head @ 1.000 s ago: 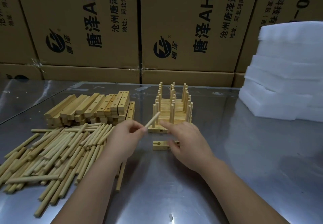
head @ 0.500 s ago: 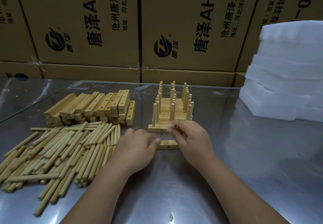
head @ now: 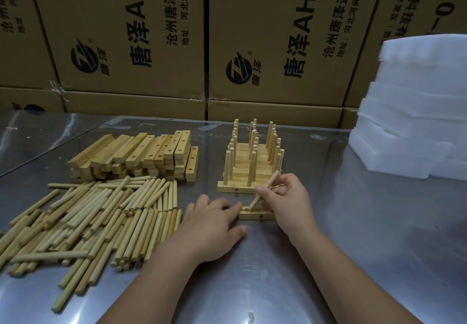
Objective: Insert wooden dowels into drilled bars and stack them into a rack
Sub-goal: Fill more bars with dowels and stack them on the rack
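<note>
The right hand pinches one dowel near its middle between thumb and fingertips. The dowel is tilted, its lower end at the left hole of the drilled bar, which lies flat on the worktop just in front of the rack. The left hand lies spread, fingertips touching the bar's left end. The dowel looks light, stiff and smooth, and would likely roll if dropped. A hold nearer its lower end would probably aim better, and it must stand upright before it pushes in. The bar is small and light, so it could skid on the slick steel unless pinned. The rack's upright pegs stand close behind the right knuckles and the loose dowels crowd the left. Bare steel runs to the right as far as the foam sheets.
</note>
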